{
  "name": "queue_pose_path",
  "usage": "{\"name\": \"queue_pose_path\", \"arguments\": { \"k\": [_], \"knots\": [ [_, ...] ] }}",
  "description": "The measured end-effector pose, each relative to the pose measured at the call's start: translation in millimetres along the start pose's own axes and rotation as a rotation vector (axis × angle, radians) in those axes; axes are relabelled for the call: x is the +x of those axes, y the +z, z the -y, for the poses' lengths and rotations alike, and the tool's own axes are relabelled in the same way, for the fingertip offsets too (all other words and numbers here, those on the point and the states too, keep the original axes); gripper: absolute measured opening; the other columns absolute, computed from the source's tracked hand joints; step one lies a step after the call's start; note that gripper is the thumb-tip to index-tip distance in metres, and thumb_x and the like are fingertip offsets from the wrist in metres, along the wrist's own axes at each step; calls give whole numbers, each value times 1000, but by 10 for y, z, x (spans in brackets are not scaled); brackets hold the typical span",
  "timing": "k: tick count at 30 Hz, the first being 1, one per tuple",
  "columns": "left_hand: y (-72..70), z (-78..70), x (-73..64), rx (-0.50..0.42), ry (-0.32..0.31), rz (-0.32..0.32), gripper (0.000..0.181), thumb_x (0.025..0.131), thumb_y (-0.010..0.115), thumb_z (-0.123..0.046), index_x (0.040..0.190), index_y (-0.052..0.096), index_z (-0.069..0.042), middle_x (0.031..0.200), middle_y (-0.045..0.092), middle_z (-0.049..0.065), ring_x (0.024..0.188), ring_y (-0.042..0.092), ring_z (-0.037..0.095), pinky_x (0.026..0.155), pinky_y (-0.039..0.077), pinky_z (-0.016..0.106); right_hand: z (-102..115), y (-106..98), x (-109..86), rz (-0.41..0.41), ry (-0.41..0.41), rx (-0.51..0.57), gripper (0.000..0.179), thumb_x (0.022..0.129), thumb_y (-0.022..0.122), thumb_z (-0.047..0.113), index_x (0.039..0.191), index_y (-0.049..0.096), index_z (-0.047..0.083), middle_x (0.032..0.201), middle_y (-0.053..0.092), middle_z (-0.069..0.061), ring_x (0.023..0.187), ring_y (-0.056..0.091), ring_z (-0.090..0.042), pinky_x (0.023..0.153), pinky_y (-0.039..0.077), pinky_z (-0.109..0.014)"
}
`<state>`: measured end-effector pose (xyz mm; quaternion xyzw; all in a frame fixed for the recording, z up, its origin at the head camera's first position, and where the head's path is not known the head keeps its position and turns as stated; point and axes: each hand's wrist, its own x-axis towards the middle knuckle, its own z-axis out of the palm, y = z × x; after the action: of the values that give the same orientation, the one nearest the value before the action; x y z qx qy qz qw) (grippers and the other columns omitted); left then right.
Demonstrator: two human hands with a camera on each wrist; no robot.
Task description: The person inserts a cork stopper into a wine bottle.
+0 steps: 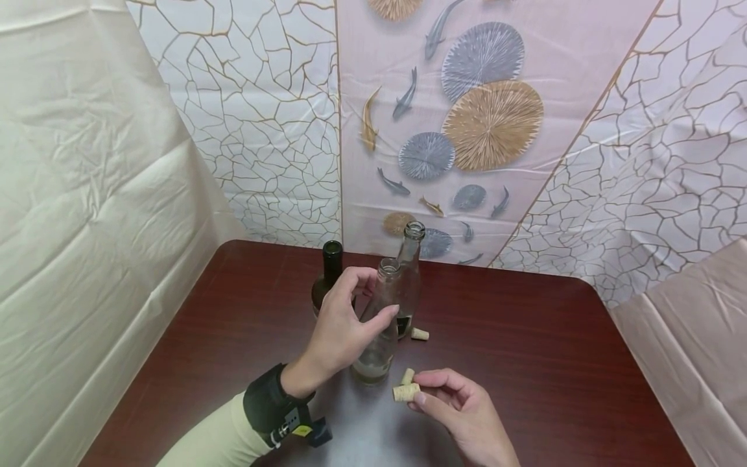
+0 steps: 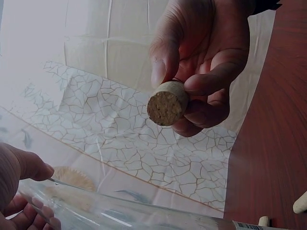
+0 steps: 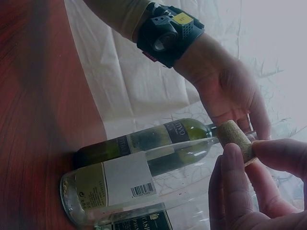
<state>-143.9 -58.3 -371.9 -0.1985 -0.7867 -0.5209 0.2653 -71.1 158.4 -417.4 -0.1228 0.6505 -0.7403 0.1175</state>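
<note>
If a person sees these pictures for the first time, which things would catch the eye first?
Probably the cork first, pinched in the right hand low in the head view. Next comes the front clear bottle, with the left hand curled around its upper part. Behind the table, the pink panel with printed fish also stands out.
</note>
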Motion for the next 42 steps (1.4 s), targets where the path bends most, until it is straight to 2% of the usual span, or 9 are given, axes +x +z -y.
{"name": "queue_pose_path", "arguments": {
  "k": [10,14,19,22,26,27,29,35,42],
  "knots": [
    [-24,-31,-48,24,0,25,43,80,79,-23,115,56,-13,105,60,-2,91,56,9,75,50,32,5,-5,-7,-38,13,-49,34,86,69,0,113,58,-19,105,74,-5,91,72,-20,80,58,-35],
    [-45,-64,-77,21,-7,35,40,81,78,-24,113,57,-14,104,59,-3,90,56,13,75,50,32,-2,-12,-8,-38,-8,-53,36,87,68,-1,114,56,-22,104,73,-10,91,72,-20,80,58,-35],
    [-65,-108,-127,8,-2,39,37,81,78,-23,110,58,-16,102,58,-4,89,56,15,73,49,31,-8,-2,-16,-53,4,-64,36,87,68,0,114,57,-21,103,73,-10,91,72,-19,80,59,-35],
    [-104,-246,-135,-4,7,32,35,79,80,-16,107,59,-12,99,59,-1,88,56,16,74,49,31,-8,11,-22,-69,18,-72,37,86,69,2,113,58,-21,102,74,-8,90,71,-18,80,59,-34],
    [-113,-275,-169,-12,5,37,35,79,80,-17,107,59,-12,100,60,0,89,55,14,75,50,31,2,31,-28,-89,33,-91,37,85,71,3,113,60,-19,102,73,-9,89,71,-18,79,59,-34],
    [-115,-266,-180,-14,8,40,35,80,79,-19,107,59,-13,100,59,-1,89,55,13,76,50,31,3,37,-27,-96,37,-96,36,85,71,3,112,60,-19,102,73,-8,89,71,-18,79,59,-34],
    [-71,-149,-218,-22,11,41,35,82,78,-26,111,59,-17,103,59,-4,92,54,10,78,50,31,5,31,-23,-108,42,-124,35,85,71,5,111,62,-16,103,73,-8,90,71,-17,79,59,-34],
    [-28,-68,-263,-35,62,2,37,84,76,-29,114,60,-16,105,59,-2,94,54,11,80,50,32,85,4,68,-142,19,-261,31,83,76,15,107,70,-4,105,73,-12,92,71,-18,79,59,-32],
    [-12,-42,-280,-35,94,-20,38,82,78,-24,114,60,-14,102,57,0,94,53,12,80,49,32,302,-9,230,-113,-111,-424,20,84,76,20,101,75,11,106,71,-11,96,69,-17,79,58,-27]
  ]
}}
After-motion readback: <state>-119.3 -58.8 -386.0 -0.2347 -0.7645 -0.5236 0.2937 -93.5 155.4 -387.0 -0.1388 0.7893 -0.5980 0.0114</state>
